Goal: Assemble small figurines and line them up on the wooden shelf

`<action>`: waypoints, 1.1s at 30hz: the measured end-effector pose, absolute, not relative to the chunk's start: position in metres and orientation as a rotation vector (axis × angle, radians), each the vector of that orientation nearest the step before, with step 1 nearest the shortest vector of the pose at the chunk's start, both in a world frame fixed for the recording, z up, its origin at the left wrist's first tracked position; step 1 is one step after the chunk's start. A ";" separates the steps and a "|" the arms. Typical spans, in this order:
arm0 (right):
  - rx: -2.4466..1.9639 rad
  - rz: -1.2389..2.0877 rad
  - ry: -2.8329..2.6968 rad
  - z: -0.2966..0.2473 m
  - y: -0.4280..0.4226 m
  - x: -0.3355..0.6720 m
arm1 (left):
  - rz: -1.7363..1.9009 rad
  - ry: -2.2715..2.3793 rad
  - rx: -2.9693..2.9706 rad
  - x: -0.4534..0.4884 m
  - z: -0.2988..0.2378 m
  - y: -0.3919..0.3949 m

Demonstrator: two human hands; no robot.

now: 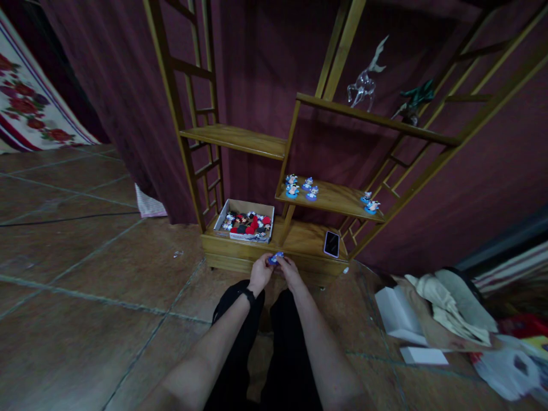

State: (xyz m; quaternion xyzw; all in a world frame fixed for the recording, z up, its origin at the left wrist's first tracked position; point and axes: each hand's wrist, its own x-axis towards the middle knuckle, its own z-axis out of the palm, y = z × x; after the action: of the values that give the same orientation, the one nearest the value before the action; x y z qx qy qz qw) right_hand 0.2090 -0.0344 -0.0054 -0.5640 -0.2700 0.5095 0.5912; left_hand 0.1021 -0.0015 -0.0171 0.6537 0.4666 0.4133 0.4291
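Note:
My left hand (261,272) and my right hand (291,272) meet in front of the wooden shelf unit (240,140), both pinching a small blue figurine (276,258) between their fingertips. The fingers are closed round it, just above the shelf's bottom board. An open cardboard box (245,220) full of small red, black and white figurines sits on that board, just left of my hands. Several blue figurines (302,187) stand on the middle shelf above, with two more (370,204) at its right end.
A phone (331,244) lies on the bottom board to the right. A glass deer (366,80) and a dark green figure (415,100) stand on the top shelf. White boxes (396,317), cloth and bags clutter the tiled floor at right.

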 end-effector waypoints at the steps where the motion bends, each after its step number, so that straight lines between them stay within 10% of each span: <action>1: -1.274 1.219 -0.597 -0.005 -0.035 0.209 | 1.045 1.153 1.580 0.102 -0.019 0.001; 33: -1.250 1.336 -0.533 0.003 -0.037 0.211 | 0.809 0.970 0.877 0.093 -0.005 0.006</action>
State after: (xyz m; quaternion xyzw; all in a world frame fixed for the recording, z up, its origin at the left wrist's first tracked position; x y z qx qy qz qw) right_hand 0.2107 -0.0373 0.0029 -0.5344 -0.2279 0.5716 0.5794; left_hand 0.0928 0.0062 -0.0054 0.3964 0.4386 0.3658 0.7188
